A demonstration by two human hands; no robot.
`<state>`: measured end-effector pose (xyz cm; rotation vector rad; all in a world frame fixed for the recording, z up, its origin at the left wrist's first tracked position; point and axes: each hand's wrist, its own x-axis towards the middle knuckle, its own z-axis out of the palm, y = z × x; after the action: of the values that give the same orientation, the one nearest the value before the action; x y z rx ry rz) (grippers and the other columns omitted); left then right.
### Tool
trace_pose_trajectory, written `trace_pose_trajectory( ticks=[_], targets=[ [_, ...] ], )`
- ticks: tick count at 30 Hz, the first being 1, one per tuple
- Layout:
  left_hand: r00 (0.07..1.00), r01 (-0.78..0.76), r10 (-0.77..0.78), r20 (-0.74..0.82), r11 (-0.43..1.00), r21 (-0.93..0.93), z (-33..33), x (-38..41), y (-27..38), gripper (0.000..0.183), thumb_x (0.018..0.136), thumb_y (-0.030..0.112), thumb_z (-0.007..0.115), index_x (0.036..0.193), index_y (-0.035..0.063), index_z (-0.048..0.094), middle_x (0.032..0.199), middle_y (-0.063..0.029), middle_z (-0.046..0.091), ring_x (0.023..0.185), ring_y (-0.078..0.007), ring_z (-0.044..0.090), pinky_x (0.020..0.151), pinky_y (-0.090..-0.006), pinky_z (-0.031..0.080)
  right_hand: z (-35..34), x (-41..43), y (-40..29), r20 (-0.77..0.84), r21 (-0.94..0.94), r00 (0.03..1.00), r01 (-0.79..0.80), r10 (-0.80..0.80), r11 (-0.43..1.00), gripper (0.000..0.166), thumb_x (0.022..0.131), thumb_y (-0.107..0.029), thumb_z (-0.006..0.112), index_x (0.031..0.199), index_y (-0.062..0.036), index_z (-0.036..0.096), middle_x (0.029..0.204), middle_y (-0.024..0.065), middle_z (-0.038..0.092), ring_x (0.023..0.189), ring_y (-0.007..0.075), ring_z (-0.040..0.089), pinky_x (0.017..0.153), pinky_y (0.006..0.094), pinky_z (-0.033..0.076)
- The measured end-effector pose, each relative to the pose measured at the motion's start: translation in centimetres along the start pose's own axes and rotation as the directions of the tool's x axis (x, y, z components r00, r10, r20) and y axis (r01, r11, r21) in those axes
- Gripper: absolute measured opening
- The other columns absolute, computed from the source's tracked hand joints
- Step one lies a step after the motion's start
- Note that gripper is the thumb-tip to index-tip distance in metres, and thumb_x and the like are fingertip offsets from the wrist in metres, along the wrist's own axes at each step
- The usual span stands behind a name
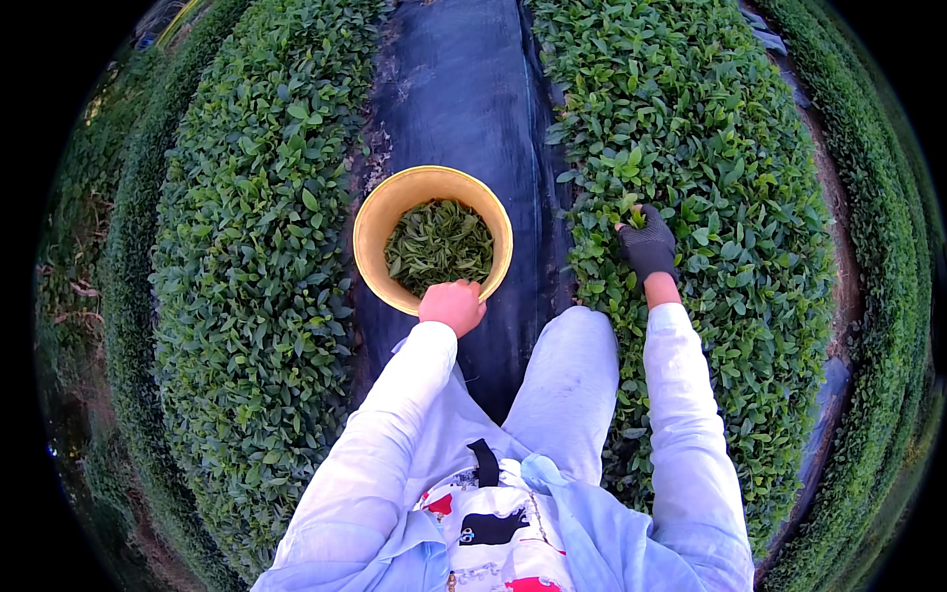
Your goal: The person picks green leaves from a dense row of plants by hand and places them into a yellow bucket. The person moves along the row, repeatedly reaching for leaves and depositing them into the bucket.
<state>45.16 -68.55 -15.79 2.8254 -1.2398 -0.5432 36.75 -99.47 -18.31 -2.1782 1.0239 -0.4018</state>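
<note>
My left hand (452, 305), bare, grips the near rim of a yellow bucket (371, 231). Loose picked green leaves (440, 244) cover the bottom of the bucket. On the other side, my right hand (648, 240) wears a dark fingerless glove and is at the near edge of the right-hand hedge of tea bushes (732, 274). Its fingers are curled in around a pale young leafy shoot (631, 212), and the bare tips show beside the leaves. The glove partly hides how the stem is held.
Black ground-cover sheeting (459, 89) runs along the path between the hedges. A second leafy hedge (251, 296) borders the left side. My bent knee (573, 355) is close against the right-hand bushes. Further rows (888, 244) curve along the picture's rim.
</note>
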Motion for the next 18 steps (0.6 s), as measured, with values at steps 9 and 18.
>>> trace_pose_trajectory(
  ticks=[9, 18],
  targets=[
    [0.998, 0.004, -0.004, 0.064, 1.000, -0.005, -0.3, -0.2, 0.0, 0.023, 0.075, 0.029, 0.055, 0.078, 0.0074, 0.061, 0.076, -0.0109, 0.061, 0.071, -0.0257, 0.061, 0.064, -0.0371, 0.049, 0.9, 2.3, -0.2, 0.094, -0.137, 0.995, 0.046, -0.033, 0.989, 0.022, 0.074, -0.017, 0.062, 0.091, -0.0033, 0.059, 0.081, 0.0119, 0.061, 0.072, 0.0272, 0.059, 0.069, 0.0319, 0.046],
    [1.000, 0.014, -0.014, 0.026, 1.000, -0.021, 0.4, -0.2, -0.6, 0.022, 0.074, 0.028, 0.056, 0.075, 0.0065, 0.062, 0.074, -0.0107, 0.062, 0.069, -0.0257, 0.062, 0.062, -0.0366, 0.049, -4.1, -0.3, -3.8, 0.378, 0.661, 0.918, -0.357, 0.118, 0.660, 0.015, 0.073, -0.008, 0.064, 0.085, -0.0036, 0.055, 0.067, 0.0036, 0.054, 0.056, 0.0124, 0.052, 0.050, 0.0236, 0.042]
  ],
)
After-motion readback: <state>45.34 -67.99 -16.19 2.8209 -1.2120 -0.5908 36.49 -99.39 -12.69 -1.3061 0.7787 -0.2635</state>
